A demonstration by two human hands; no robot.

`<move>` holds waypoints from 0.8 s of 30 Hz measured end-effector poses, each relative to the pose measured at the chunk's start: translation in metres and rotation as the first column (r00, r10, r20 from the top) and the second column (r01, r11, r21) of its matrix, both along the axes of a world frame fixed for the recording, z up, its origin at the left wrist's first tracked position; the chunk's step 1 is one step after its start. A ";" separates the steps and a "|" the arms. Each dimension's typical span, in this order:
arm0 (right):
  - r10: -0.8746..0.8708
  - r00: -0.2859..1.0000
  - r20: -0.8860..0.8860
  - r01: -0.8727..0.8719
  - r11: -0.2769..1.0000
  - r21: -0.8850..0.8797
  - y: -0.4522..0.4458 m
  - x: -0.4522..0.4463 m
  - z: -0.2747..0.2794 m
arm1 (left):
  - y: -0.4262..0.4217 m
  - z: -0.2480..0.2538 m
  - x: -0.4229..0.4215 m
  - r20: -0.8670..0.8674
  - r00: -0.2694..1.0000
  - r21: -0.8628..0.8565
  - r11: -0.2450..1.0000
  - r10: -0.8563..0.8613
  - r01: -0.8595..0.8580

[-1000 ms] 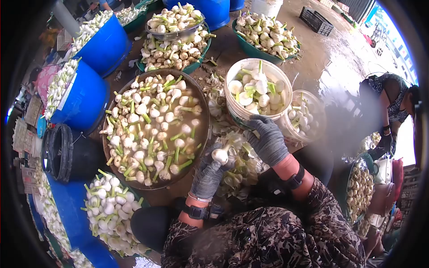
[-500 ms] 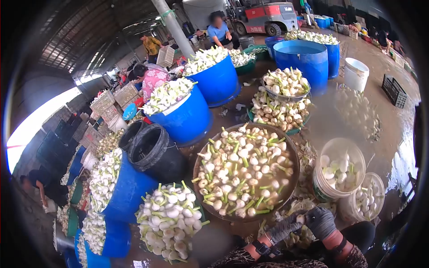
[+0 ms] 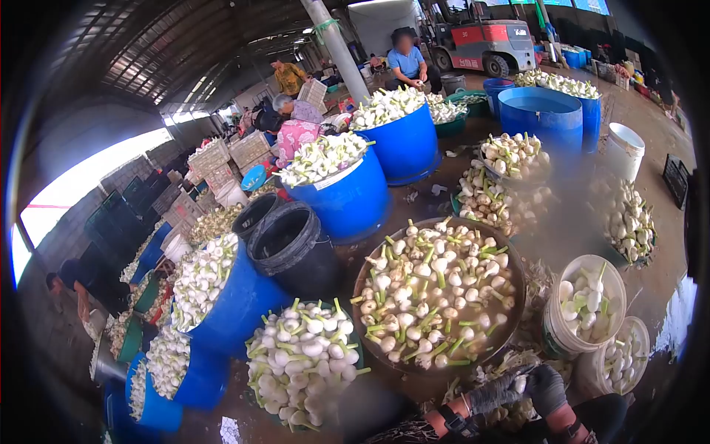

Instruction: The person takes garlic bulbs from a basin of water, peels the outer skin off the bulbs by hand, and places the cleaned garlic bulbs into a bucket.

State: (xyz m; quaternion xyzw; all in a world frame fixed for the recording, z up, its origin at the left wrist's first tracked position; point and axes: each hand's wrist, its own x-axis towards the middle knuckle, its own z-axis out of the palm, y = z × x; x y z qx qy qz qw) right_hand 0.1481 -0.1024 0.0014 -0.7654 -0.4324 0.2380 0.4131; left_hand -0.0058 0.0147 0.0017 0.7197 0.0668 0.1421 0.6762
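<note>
Here, left hand [image 3: 494, 392] and right hand [image 3: 546, 390] meet at a garlic bulb [image 3: 521, 383].

A brown floor [image 3: 427, 198] (lit to a glare at the far right) is occupied by a wide round basin [image 3: 521, 300], with two pale buckets [image 3: 553, 318] set to its right. Loose peelings [image 3: 538, 283] are strewn between. Blue tubs [image 3: 347, 209] and black buckets [image 3: 296, 260] are stood leftward; a forklift [image 3: 484, 50] is seen at the back.

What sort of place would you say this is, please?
Most likely a garlic-processing site: blue tubs heaped with bulbs, a wide basin where more soak, and a forklift in the background.
</note>
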 end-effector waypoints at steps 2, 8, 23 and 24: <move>0.019 0.962 0.273 -0.036 0.998 0.055 0.003 -0.009 0.029 | 0.001 -0.001 0.000 -0.041 0.999 -0.207 0.978 -0.006 -0.003; -0.009 0.939 0.343 0.013 1.000 -0.011 0.002 0.009 -0.028 | -0.003 -0.008 0.008 -0.084 0.987 0.035 0.990 0.136 -0.134; -0.062 0.953 -0.296 0.100 0.988 0.116 0.005 0.008 -0.003 | 0.000 0.003 0.006 -0.130 0.980 0.136 0.982 0.152 -0.134; -0.092 0.979 -0.183 0.098 0.995 0.021 0.007 0.007 0.010 | 0.001 0.001 0.007 -0.120 0.980 0.157 0.977 0.160 -0.140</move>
